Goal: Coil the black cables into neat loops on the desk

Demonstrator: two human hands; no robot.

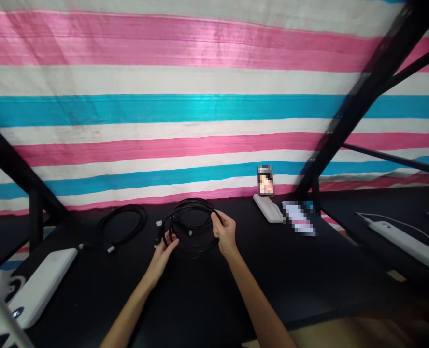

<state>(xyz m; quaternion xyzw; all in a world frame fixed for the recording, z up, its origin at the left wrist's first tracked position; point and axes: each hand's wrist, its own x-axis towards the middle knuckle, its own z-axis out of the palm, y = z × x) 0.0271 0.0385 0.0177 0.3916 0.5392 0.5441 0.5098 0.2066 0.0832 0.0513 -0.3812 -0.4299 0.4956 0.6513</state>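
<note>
A black cable (193, 205) is gathered in loose loops between my two hands, above the black table. My left hand (164, 246) grips the loops at their left side, thumb and fingers closed around them. On the right side, my right hand (224, 233) pinches the same cable with bent fingers. A pale connector end (159, 223) shows just beyond my left hand, and another small connector (190, 233) sits inside the loops. Further left, a second coiled black cable (122, 224) lies on the table, with light connectors at its near side.
A white bar-shaped device (36, 290) lies at the left front of the black table (207, 304). Back right are a light grey holder (268, 209) and a blurred-out flat item (298, 218). Another white device (406, 244) is at far right. Black frame bars (359, 101) slope up both sides.
</note>
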